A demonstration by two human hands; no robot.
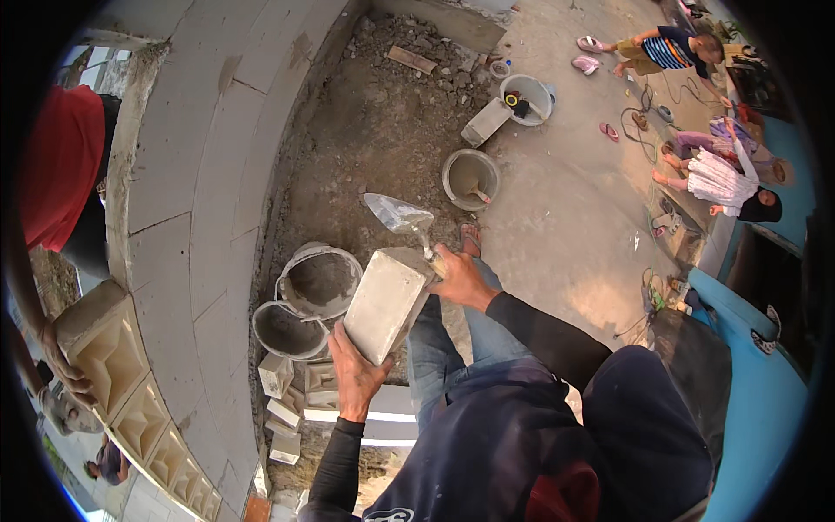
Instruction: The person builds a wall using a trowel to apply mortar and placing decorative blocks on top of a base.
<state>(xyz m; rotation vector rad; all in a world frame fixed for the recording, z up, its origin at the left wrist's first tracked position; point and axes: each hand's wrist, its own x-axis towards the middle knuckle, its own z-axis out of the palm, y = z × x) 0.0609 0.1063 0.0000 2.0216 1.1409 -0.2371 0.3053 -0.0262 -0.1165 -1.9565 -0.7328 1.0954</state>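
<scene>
A pale grey rectangular block (380,306) is held up in front of me, tilted. My left hand (355,372) grips its lower end, thumb on the face and fingers along the edge. My right hand (463,278) is closed around the handle of a pointed trowel (397,214), close against the block's upper right side. Whether the right fingers also press on the block I cannot tell. The trowel's metal blade points up and left beyond the block. Just left of the block stand two buckets, an upper one (355,261) and a lower one (258,324), with grey residue inside.
A grey block wall (165,191) runs along my left, with hollow patterned blocks (143,418) on it and a co-worker's hand (71,370) beside them. Ahead are a mortar bucket (447,178), a white bucket (551,94) and rubble (435,78). Children and cables are at right.
</scene>
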